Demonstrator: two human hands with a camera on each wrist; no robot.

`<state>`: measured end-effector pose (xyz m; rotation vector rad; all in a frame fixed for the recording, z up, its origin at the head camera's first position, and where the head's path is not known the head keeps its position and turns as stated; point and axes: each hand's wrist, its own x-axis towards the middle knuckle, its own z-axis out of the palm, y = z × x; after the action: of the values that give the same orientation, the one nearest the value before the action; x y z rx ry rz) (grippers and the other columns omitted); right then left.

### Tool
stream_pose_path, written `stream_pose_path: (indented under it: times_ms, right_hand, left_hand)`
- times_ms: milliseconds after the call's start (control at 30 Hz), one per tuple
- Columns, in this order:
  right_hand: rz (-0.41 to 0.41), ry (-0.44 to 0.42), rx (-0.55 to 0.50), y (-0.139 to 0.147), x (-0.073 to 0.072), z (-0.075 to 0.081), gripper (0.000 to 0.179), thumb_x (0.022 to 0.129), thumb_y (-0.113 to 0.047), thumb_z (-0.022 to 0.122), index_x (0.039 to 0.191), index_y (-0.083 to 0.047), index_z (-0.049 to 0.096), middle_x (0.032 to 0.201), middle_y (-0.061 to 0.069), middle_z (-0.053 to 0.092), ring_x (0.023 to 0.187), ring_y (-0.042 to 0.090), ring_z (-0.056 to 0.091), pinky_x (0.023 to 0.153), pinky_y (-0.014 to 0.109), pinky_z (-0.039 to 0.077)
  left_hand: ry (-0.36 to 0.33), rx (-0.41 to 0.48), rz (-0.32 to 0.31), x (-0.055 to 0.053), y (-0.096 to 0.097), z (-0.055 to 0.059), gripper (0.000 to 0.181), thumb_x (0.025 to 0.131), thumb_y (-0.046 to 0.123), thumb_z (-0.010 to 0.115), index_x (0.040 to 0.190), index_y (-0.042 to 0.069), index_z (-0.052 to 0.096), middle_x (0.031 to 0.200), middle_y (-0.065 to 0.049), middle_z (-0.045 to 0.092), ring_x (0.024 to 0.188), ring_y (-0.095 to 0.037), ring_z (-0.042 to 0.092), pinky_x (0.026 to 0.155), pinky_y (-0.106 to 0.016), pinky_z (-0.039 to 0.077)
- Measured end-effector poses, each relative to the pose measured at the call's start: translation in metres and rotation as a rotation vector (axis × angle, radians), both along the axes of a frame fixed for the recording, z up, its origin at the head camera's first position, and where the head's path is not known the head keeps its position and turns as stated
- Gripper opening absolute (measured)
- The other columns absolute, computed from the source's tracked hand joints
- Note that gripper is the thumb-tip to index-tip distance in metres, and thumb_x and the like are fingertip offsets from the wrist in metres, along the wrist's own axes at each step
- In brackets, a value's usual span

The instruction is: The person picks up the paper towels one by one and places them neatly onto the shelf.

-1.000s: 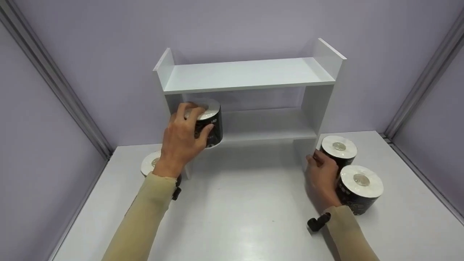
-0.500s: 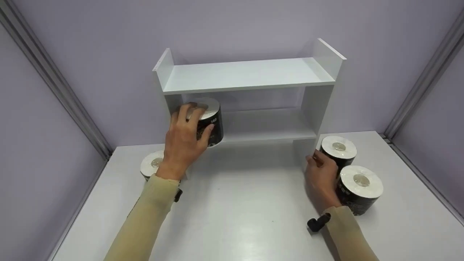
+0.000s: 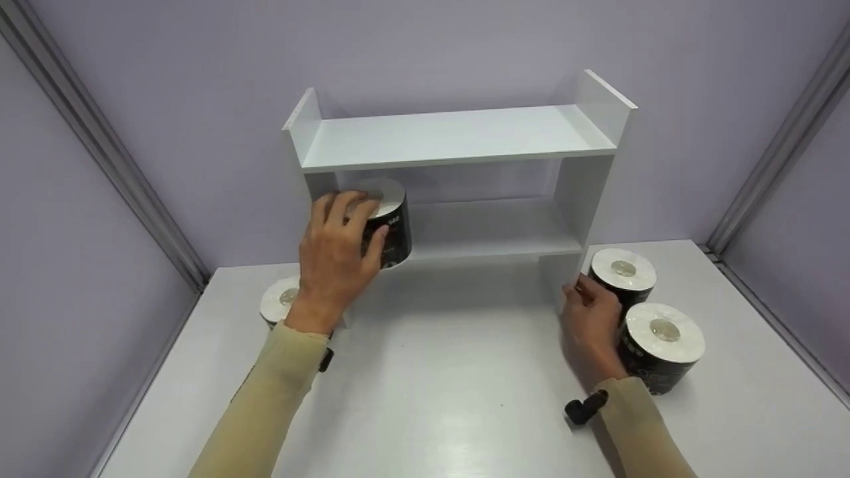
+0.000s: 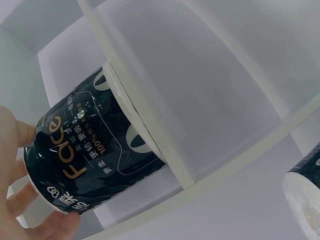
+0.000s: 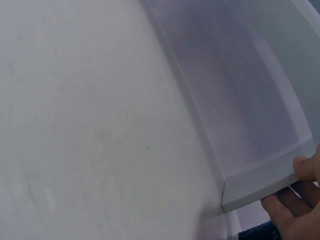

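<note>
My left hand grips a toilet paper roll in a dark printed wrapper, fingers over its white top and thumb against its front. The roll stands upright at the left end of the lower board of a white shelf unit. In the left wrist view, the wrapper shows its lettering, and the board's front edge crosses near the roll's base. My right hand pinches the foot of the unit's right side panel, thumb on one face and fingers on the other.
Two wrapped rolls stand right of the unit: a rear roll and a front roll, close by my right hand. Another roll stands left of the unit, partly hidden behind my left wrist. A pale wall rises behind the white table.
My left hand and the roll in it have shifted very slightly to the right along the board. The right hand keeps its place on the side panel.
</note>
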<state>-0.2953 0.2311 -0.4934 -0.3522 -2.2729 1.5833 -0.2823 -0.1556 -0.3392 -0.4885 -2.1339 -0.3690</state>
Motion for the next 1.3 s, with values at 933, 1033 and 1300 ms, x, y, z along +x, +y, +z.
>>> stream_pose_path:
  times_ms: [933,1033,1300]
  right_hand:
    - [0.001,-0.036,-0.092,-0.001,0.004,0.002,0.044,0.110,-0.026,0.062,0.153,-0.024,0.060,0.145,0.008,0.068,0.131,0.021,0.064,0.108,0.039,0.057]
    - [-0.002,-0.037,-0.087,-0.002,0.005,0.001,0.044,0.110,-0.027,0.062,0.153,-0.024,0.060,0.145,0.008,0.067,0.131,0.021,0.064,0.108,0.038,0.057]
    - [0.004,0.006,-0.007,-0.003,0.003,0.000,0.040,0.109,-0.022,0.062,0.149,-0.019,0.064,0.139,0.011,0.071,0.126,0.024,0.066,0.106,0.041,0.056]
  left_hand:
    - [0.070,0.154,-0.019,-0.002,0.006,-0.017,0.022,0.102,0.021,0.072,0.121,0.010,0.075,0.124,-0.008,0.072,0.117,-0.035,0.059,0.098,-0.048,0.058]
    - [0.070,0.171,-0.021,-0.003,0.007,-0.019,0.022,0.103,0.021,0.071,0.121,0.010,0.075,0.125,-0.008,0.072,0.118,-0.034,0.059,0.100,-0.047,0.057]
    - [0.114,0.199,-0.032,-0.007,0.005,-0.024,0.021,0.103,0.020,0.071,0.121,0.009,0.075,0.125,-0.009,0.072,0.121,-0.035,0.059,0.106,-0.047,0.054]
